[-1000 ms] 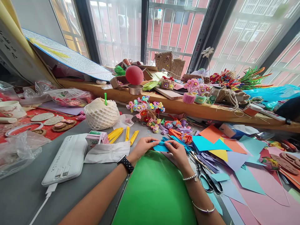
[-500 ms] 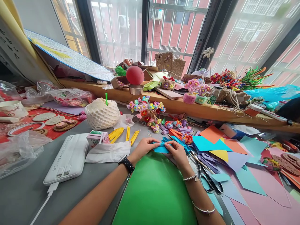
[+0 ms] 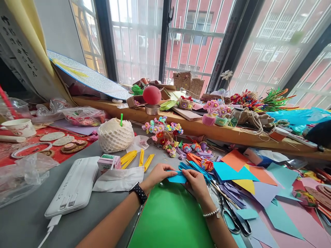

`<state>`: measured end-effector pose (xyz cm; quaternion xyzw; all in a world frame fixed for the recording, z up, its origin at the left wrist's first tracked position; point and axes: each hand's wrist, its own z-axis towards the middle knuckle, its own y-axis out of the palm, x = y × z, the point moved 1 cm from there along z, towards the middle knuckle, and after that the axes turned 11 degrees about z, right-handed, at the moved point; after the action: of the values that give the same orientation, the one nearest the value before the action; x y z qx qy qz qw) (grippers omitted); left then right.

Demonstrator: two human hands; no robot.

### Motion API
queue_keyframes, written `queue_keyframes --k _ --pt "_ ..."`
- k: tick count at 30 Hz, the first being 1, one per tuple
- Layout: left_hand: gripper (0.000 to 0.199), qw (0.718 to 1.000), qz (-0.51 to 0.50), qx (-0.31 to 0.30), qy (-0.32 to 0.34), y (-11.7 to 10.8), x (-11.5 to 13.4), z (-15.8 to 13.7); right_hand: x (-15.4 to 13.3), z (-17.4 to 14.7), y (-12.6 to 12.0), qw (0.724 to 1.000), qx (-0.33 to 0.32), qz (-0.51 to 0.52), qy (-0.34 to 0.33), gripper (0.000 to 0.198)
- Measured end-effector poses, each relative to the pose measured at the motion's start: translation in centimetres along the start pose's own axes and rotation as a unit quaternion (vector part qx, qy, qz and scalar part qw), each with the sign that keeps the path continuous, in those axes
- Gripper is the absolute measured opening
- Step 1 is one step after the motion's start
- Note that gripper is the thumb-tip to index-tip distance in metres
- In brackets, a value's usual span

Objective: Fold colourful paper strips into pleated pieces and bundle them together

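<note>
head camera | forward, down | desk (image 3: 103, 203) near | windows (image 3: 139, 41) beyond

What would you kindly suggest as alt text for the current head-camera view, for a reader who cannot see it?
A person's left hand and right hand pinch a piece of blue paper at the far end of a green surface. Scissors and coloured paper lie to the right; a white power bank and yellow strips to the left.
</note>
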<state>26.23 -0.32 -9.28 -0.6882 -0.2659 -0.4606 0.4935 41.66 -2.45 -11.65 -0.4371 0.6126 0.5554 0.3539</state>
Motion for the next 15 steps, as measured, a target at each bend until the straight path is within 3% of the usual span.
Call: queue_keyframes --k 4,8,15 --pt "0.04 1.0 -0.013 -0.011 -0.013 0.0 -0.5 0.2 0.3 0.2 -0.1 1.0 -0.005 -0.016 -0.016 0.032" --pt "0.038 1.0 -0.015 -0.007 -0.02 0.1 -0.2 0.2 0.0 0.0 -0.1 0.994 0.012 -0.096 -0.06 0.034" --pt "0.034 0.999 -0.032 0.0 0.007 0.2 -0.1 0.0 -1.1 -0.6 0.2 0.953 0.004 -0.257 -0.16 0.03"
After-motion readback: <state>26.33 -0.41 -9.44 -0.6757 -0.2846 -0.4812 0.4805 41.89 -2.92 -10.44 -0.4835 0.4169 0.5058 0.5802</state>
